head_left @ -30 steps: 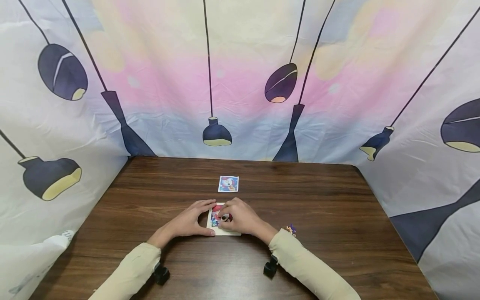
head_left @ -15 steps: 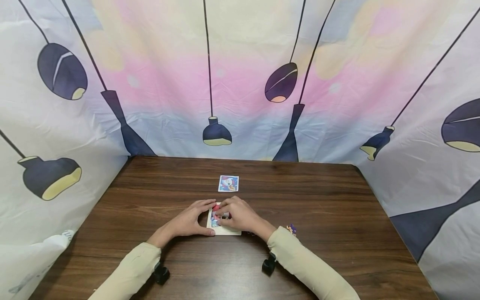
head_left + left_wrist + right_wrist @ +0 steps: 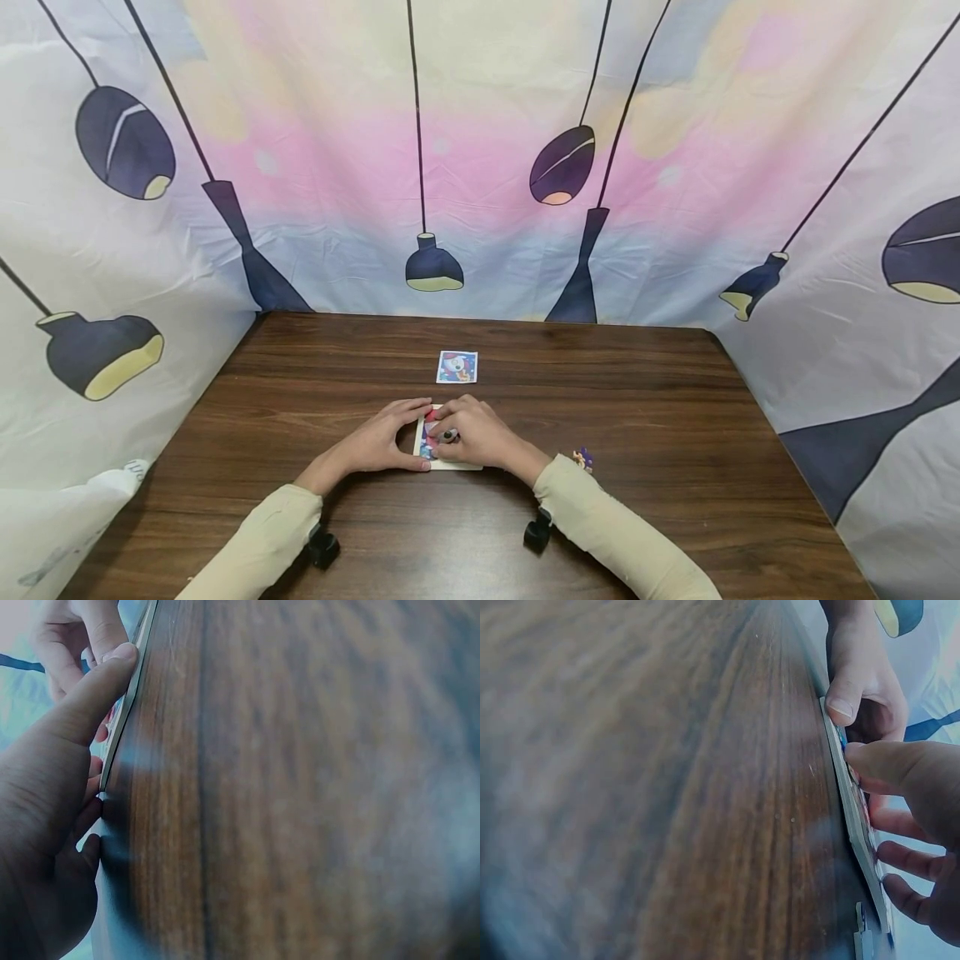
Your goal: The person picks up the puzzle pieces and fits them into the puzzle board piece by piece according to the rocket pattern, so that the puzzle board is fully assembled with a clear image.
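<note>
A small puzzle board (image 3: 459, 467) with a cream frame and a red-and-blue picture lies flat on the table. My left hand (image 3: 382, 437) grips its left side, thumb on the near edge and fingers at the far edge. Bent over the picture, my right hand (image 3: 480, 433) has thumb and fingertips around a small grey-and-black puzzle piece (image 3: 448, 436). That hand hides much of the board's right half. In the right wrist view the thumb (image 3: 866, 757) touches the board's picture side, with the other fingers spread along it.
A square picture card (image 3: 457, 367) lies beyond the board. Loose purple and orange puzzle pieces (image 3: 582, 458) sit to the right, partly behind the right sleeve (image 3: 585, 500). The brown wooden table (image 3: 337, 350) meets a curtain printed with lamps (image 3: 487, 167).
My right fingers have shifted slightly over the board, and the grey-and-black piece between them looks turned. My left hand and the board have stayed in place.
</note>
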Demonstrator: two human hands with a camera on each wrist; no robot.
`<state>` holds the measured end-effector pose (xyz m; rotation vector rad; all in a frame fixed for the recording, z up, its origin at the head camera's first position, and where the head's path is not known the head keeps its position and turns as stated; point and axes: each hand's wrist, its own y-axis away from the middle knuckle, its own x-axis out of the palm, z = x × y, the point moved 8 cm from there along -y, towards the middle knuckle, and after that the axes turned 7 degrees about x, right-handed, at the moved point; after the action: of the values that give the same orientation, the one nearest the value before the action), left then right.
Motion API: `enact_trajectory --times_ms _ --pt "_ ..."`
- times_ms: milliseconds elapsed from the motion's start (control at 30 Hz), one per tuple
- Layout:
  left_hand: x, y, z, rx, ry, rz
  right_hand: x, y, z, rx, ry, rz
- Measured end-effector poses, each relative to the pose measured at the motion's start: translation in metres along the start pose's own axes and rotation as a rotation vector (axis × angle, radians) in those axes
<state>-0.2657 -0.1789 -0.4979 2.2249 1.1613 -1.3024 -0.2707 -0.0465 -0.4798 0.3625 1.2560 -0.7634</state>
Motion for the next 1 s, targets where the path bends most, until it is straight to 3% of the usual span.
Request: enact_trajectory --times_ms 733,1000 --pt "0.000 0.001 -0.001 -0.014 -0.002 0.010 0.001 0.001 0.004 -0.016 0.038 0.012" --pt "0.000 0.000 0.000 -0.014 -0.001 0.005 -0.013 0.004 -0.003 -0.032 -0.046 -0.040"
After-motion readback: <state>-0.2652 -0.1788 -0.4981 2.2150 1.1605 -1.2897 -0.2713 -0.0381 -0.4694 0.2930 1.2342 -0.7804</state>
